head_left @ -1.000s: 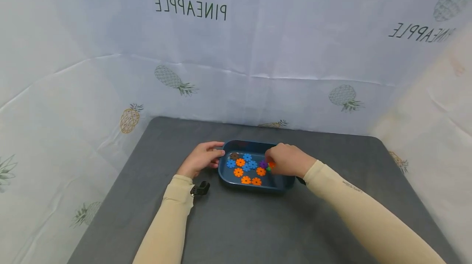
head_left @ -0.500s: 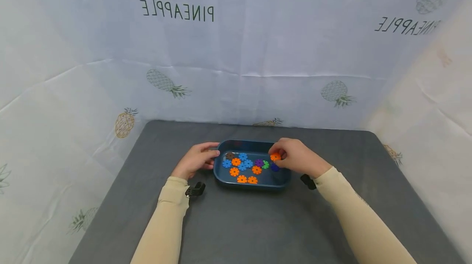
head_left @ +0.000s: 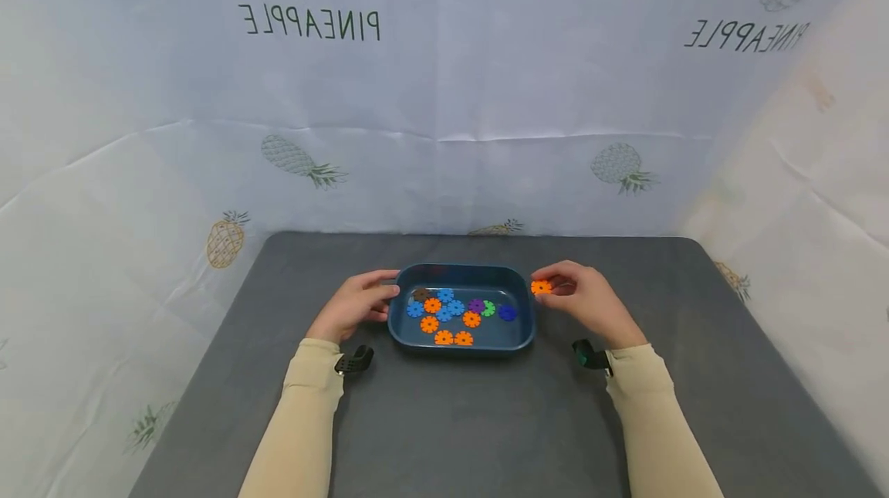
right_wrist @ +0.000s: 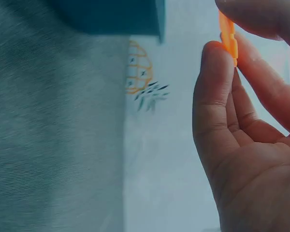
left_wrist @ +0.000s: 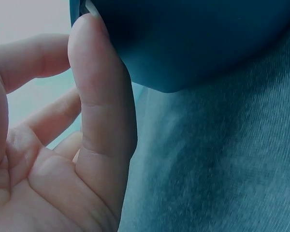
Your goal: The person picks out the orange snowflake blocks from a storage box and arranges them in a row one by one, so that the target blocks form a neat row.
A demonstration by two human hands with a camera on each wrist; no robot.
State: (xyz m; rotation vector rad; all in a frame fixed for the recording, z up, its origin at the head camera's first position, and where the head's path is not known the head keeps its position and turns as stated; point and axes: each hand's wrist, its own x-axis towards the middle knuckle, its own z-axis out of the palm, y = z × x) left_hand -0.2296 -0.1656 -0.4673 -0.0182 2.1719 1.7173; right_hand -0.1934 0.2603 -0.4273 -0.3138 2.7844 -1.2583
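A dark blue tray [head_left: 514, 340] holds notched plastic snowflake discs: several orange and several light blue ones, plus a brown disc [head_left: 421, 294], a purple disc [head_left: 475, 306], a green disc [head_left: 489, 309] and a dark blue disc [head_left: 508, 313]. At the tray's left end my left hand [head_left: 353, 306] holds the rim, thumb tip on the edge in the left wrist view. Just outside the right end, my right hand [head_left: 592, 303] pinches an orange snowflake disc [head_left: 541, 287] between thumb and fingers. The right wrist view shows that disc edge-on [right_wrist: 228, 41].
The tray stands on a dark grey table [head_left: 458, 428]. White cloth [head_left: 430, 181] with pineapple prints hangs behind it and along both sides. Each wrist wears a black band.
My right hand has lifted the orange disc out of the tray and carried it right, past the rim. The green and dark blue discs have come into view. My left hand stays at the tray.
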